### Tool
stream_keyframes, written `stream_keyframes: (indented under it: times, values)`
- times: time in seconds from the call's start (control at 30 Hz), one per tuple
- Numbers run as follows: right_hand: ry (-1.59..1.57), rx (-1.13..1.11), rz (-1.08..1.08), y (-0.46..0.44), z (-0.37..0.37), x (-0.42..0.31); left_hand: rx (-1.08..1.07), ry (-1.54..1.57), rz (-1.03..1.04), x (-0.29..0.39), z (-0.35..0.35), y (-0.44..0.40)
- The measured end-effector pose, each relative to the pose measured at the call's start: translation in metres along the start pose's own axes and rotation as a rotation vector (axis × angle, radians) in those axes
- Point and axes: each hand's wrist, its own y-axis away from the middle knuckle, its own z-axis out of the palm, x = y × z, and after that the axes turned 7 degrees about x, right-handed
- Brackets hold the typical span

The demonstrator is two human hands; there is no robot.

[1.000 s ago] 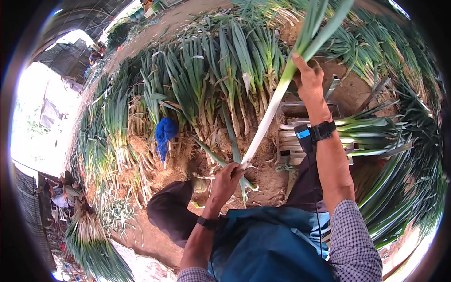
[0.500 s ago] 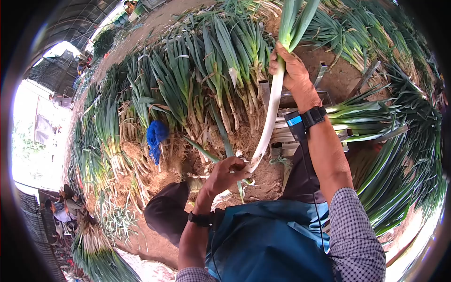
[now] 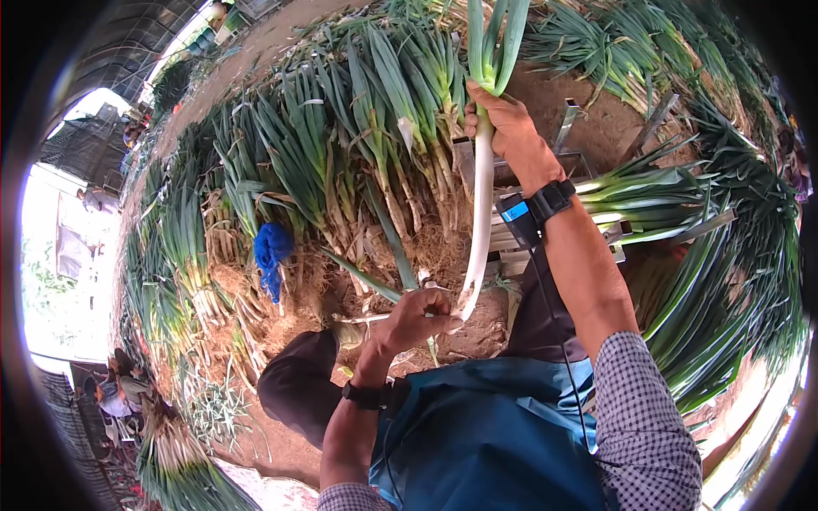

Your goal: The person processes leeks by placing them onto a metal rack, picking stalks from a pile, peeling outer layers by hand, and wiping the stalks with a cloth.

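Note:
A long green onion (image 3: 481, 217) stands roughly upright in front of me, its white stalk curving down to the root end. My right hand (image 3: 506, 128) is closed around the stalk just under the green leaves. Low down, the fingers of my left hand (image 3: 419, 320) pinch at the root end, where some brown skin shows. The fingertips partly hide that end. Beneath my right forearm, peeled green onions (image 3: 648, 204) lie across a metal frame (image 3: 629, 232).
Rows of unpeeled green onions (image 3: 298, 145) with dry roots lean ahead and to the left. A blue net bundle (image 3: 273, 254) rests on them. More green onions (image 3: 716, 289) are heaped at the right. Another person (image 3: 123, 387) sits at the far left.
The green onion and my right hand have shifted left in view, and the stalk is more upright. My left hand stays at the root end, slightly further right.

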Motion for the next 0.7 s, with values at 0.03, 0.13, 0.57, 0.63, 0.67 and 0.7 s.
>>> stream_keyframes:
  times: [0.03,0.13,0.57,0.63,0.67,0.7]
  values:
    - [0.012,0.025,0.004,0.0,0.001,0.001,0.031,-0.006,0.025,-0.003,0.001,0.0]
    - [0.13,0.1,-0.095,0.001,0.003,0.002,0.161,-0.072,0.117,-0.007,0.007,0.003]
    - [0.041,0.215,-0.398,-0.007,0.0,-0.001,0.056,-0.524,0.13,-0.033,0.003,0.057]
    - [-0.022,0.192,-0.363,-0.005,-0.003,-0.007,0.099,-0.507,0.027,-0.038,-0.003,0.057]
    - [-0.067,0.146,-0.383,-0.01,-0.01,-0.006,0.13,-0.498,-0.035,-0.041,-0.009,0.058]
    - [0.033,0.074,-0.504,-0.008,-0.02,-0.005,0.183,-0.461,-0.037,-0.053,-0.012,0.057]
